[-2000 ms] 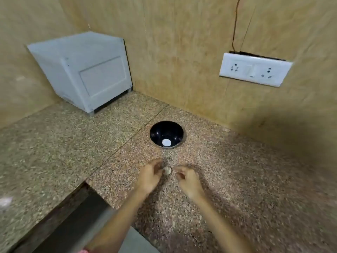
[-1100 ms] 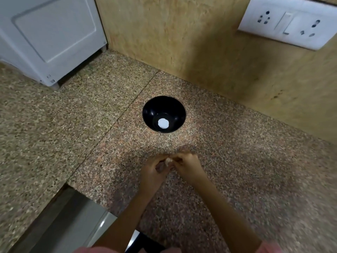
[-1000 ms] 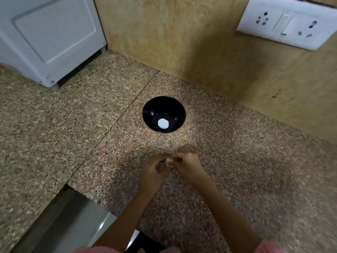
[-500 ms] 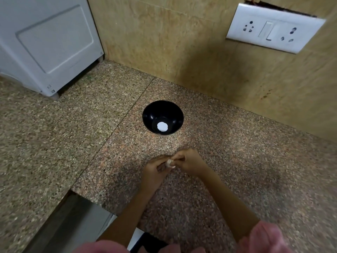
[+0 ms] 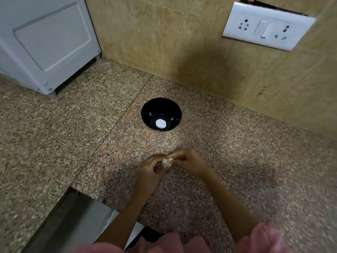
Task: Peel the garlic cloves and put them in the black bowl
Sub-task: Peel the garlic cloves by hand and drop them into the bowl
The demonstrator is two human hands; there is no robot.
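Garlic (image 5: 166, 163): small, pale, papery lump, held above the speckled stone counter (image 5: 237, 161) just short of the black bowl (image 5: 151, 108). Left hand (image 5: 152, 168) and right hand (image 5: 187, 161) both pinch it with curled fingertips. Hands cover most of it; skin on or off unreadable. White round spot at the bowl's bottom, unidentifiable.

I count two hands, my left hand (image 5: 151, 168) and my right hand (image 5: 187, 161), with one garlic piece (image 5: 166, 163) between them. Beyond my hands there is one black bowl (image 5: 164, 108). Further away, one white box (image 5: 47, 42) at my left and one socket plate (image 5: 266, 28) at my right.
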